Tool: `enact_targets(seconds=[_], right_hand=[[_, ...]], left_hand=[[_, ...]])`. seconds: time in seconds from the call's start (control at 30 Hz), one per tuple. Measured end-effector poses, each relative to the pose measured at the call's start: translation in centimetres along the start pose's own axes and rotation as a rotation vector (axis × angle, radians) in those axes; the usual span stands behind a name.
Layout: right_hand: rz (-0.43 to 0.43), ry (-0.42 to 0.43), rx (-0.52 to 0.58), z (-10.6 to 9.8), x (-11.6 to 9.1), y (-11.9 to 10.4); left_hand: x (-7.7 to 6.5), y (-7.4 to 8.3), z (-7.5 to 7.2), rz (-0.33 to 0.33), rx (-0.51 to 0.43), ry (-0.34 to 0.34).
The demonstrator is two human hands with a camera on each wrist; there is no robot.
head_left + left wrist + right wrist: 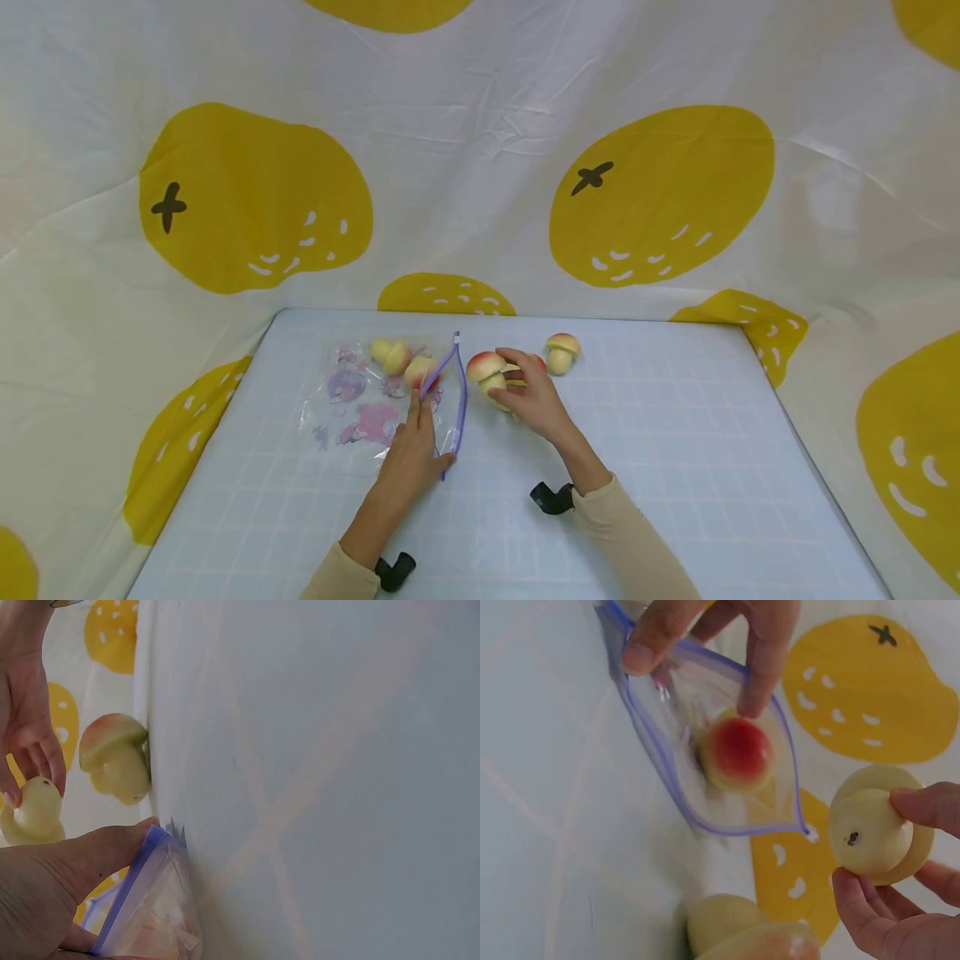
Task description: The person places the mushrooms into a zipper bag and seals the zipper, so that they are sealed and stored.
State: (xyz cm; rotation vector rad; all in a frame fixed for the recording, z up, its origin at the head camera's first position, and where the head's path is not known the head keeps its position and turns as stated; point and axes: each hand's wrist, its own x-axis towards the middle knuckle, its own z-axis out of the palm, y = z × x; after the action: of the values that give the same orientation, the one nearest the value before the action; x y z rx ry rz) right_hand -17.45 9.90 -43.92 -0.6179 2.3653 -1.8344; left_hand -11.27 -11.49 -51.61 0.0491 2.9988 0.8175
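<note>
White cloth (465,208) with big yellow fruit shapes (660,196) across the back, then a pale blue table (712,467) filling the lower half of the head frame. Clear printed bag (378,421) lying left of centre, purple rim (459,417) toward the right, so basically mouth-on to the loose stuff. Handy layout, at a guess. Inside, bagged mushrooms (393,358), two by the look of it, up near the top of the bag. Left hand (411,454) at the mouth, not clenched: index and middle fingers pretty straight at one side of the rim, thumb out at the other, seemingly to prop the lips apart. Works too, going by the right wrist view: wide gap, red cap just inside. Right hand (534,400) near the centre of the head frame, gripping a toy mushroom (486,368) between thumb and fingertips, just right of the bag mouth. Stem end bare in the right wrist view; probably pinched by the fingertips because of that small, rounded shape. Off to the right, a loose mushroom (562,354) on the table, cap toward the top of the frame. Standing or lying, can't really tell. Also a half-hidden mushroom (537,362) behind the right hand, too covered to judge.
</note>
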Motion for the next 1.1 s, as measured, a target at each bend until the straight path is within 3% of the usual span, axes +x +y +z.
enact_targets(seconds=[0.27,0.47,0.8,1.1], right_hand=[[0.004,0.024,-0.015,2.4,1.7,4.4],[0.021,0.000,-0.042,4.3,2.2,5.4],[0.025,-0.008,-0.178,6.7,2.5,7.4],[0.023,0.071,-0.224,7.5,2.7,8.1]], left_hand=[[0.1,0.0,0.0,0.008,0.021,0.005],[0.1,0.0,-0.1,0.005,0.024,-0.001],[0.0,-0.2,0.1,0.028,0.028,0.010],[0.0,-0.1,0.0,0.033,0.026,0.019]])
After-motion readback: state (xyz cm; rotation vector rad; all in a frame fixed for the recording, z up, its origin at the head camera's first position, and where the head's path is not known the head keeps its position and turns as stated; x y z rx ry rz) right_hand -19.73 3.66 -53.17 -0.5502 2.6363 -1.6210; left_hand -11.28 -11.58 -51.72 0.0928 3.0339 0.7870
